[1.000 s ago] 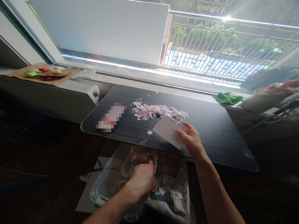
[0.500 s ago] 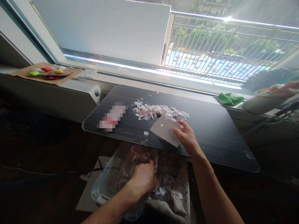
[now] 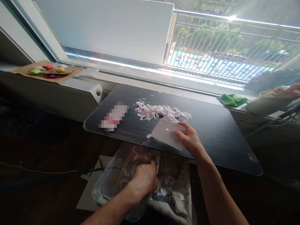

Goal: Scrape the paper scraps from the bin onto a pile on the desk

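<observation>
My right hand holds a flat white plastic sheet by its right side, thumb on top, low over the dark table. At the sheet's left corner lies a small white paper scrap. Just beyond the sheet spreads a heap of small cut paper pieces. My left hand is closed at the right side of a clear plastic bin, below the table's near edge. It appears to grip the bin's rim, though the fingertips are mostly hidden. Reddish and pale bits show inside the bin.
The dark table stands against the window sill. A blurred-out pinkish item lies on its left. A stained cloth with paper scraps is beside the bin. A green cloth sits at the right; a radiator stands left.
My right hand has drawn the white sheet slightly nearer the table's front edge. The loose scrap has shifted a little the same way and now meets the sheet's corner. My left hand stays put.
</observation>
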The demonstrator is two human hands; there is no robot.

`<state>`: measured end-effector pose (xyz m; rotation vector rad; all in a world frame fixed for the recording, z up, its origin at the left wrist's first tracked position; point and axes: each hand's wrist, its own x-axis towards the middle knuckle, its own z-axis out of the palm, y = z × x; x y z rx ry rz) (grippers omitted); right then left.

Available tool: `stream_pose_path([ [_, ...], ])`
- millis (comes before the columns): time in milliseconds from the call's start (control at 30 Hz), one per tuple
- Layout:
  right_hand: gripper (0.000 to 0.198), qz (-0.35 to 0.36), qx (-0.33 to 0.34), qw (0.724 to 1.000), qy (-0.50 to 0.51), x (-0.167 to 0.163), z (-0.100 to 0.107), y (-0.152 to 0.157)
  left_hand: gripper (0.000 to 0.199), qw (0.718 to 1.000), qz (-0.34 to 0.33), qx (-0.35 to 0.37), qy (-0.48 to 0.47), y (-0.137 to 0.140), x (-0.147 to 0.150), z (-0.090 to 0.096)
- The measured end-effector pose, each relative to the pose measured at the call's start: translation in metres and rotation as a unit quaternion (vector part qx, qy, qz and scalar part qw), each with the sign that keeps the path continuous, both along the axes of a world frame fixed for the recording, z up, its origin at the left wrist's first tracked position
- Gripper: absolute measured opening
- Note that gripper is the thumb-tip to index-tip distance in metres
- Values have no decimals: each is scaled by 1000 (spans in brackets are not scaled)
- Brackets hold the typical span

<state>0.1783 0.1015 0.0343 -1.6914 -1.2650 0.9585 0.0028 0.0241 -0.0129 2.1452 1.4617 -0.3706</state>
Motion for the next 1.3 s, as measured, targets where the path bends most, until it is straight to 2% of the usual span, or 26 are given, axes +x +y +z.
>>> stream_pose_path([
  [100, 40, -26, 10, 998, -51, 2, 12, -9, 54, 1000, -7, -4, -3, 1, 0, 1],
  [333, 38, -13, 18, 991, -133, 4, 26, -20, 48, 1000, -14, -4, 6, 2, 0, 3],
  [500, 41, -15, 40, 992, -119, 0, 27, -20, 43, 1000, -17, -10, 3, 2, 2, 3],
  [700, 38, 49, 27, 986, -159, 3, 28, -28, 49, 1000, -16, -12, 8, 2, 1, 2],
  [767, 38, 35, 18, 982, -185, 12, 32, -33, 49, 1000, -11, -11, 2, 2, 1, 2],
  [867, 40, 0, 40, 981, -192, 17, 35, -35, 45, 1000, -7, -9, -3, 2, 2, 3],
  [1067, 36, 42, 79, 978, -191, -11, 23, -20, 41, 1000, -14, -13, -3, 3, 1, 4],
  [1167, 35, 59, 70, 974, -206, -11, 24, -19, 49, 1000, -8, -18, 2, 3, -1, 5],
  [1300, 35, 71, 35, 973, -217, 9, 33, -31, 55, 999, -2, -36, 2, 3, 0, 7],
])
